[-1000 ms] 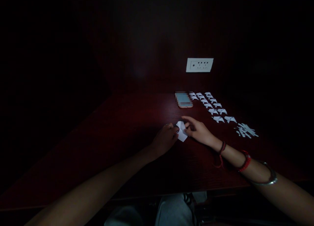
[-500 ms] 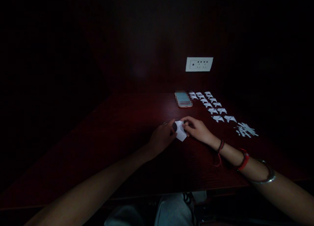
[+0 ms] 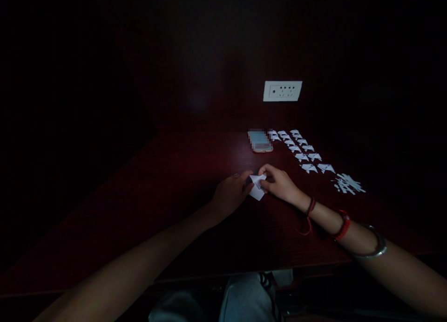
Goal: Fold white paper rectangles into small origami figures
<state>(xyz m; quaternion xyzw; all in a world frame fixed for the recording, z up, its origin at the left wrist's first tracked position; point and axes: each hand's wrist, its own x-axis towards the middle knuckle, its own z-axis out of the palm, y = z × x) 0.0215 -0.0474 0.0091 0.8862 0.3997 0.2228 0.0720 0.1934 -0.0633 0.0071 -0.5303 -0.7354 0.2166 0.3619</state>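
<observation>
A small white piece of folded paper (image 3: 257,193) is between my hands over the dark red table. My left hand (image 3: 232,190) pinches its left side, thumb and fingers closed on it. On the opposite side, my right hand (image 3: 277,182) grips the paper's upper right edge between thumb and fingers. The top of the paper shows a raised flap with a crease. Red cords and a silver bangle circle my right wrist and forearm.
Folded white paper figures (image 3: 308,167) lie in rows to the right. Nearer stands a loose pile of white paper strips (image 3: 348,184). A phone (image 3: 260,140) lies beyond my hands. A wall socket (image 3: 282,91) is above the dark table (image 3: 167,173).
The paper's upper part has been bent inward into a flap. My right thumb and fingers have closed in on the paper, and my left thumb has shifted slightly toward it.
</observation>
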